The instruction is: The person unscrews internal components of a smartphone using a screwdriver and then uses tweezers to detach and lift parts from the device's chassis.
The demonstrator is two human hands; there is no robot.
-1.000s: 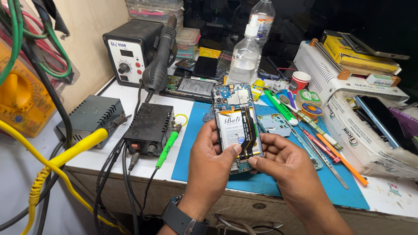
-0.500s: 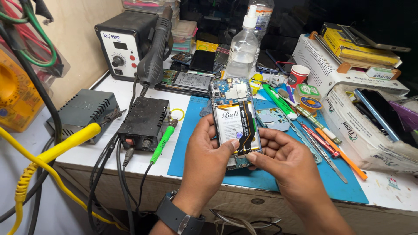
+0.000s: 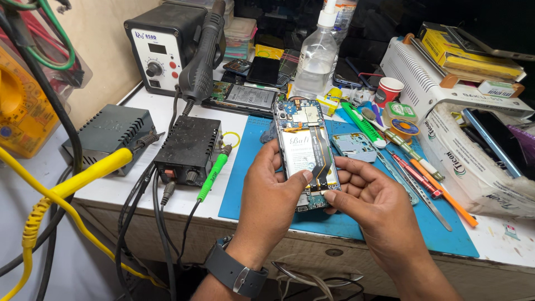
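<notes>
Opened smartphone with back cover removed, silver battery and blue circuit board exposed [image 3: 305, 153], held tilted above the blue rubber work mat [image 3: 245, 184], top end pointing away toward the clear plastic squeeze bottle [image 3: 315, 61]. Left hand [image 3: 270, 198], dark grey wristwatch [image 3: 237, 273] on its wrist, curled around the phone's left edge, thumb pressed on the lower part of the battery. Right hand [image 3: 373, 206] closed on the phone's lower right corner, thumb tip touching the bottom end of the black-and-copper flex ribbon [image 3: 319, 159] along the battery; whether the ribbon itself is pinched cannot be told from this angle. Detached grey inner phone frame piece [image 3: 354, 146] flat on the mat just right of the phone. Green-handled soldering iron [image 3: 212, 175] resting across the mat's left edge beside the black box-shaped power unit [image 3: 188, 147]. Black hot-air rework station with white front panel [image 3: 161, 47] at the back left, its black handpiece [image 3: 203, 61] standing in front. Second opened phone with dark battery [image 3: 245, 97] lying behind the mat. Row of screwdrivers and tweezers with red and orange handles [image 3: 429, 181] on the mat's right part. Small red paper cup [image 3: 388, 92] and white slotted machine [image 3: 423, 78] at the right rear. Thick yellow cable [image 3: 72, 184] crossing the lower left, over the white bench top [image 3: 128, 189].
</notes>
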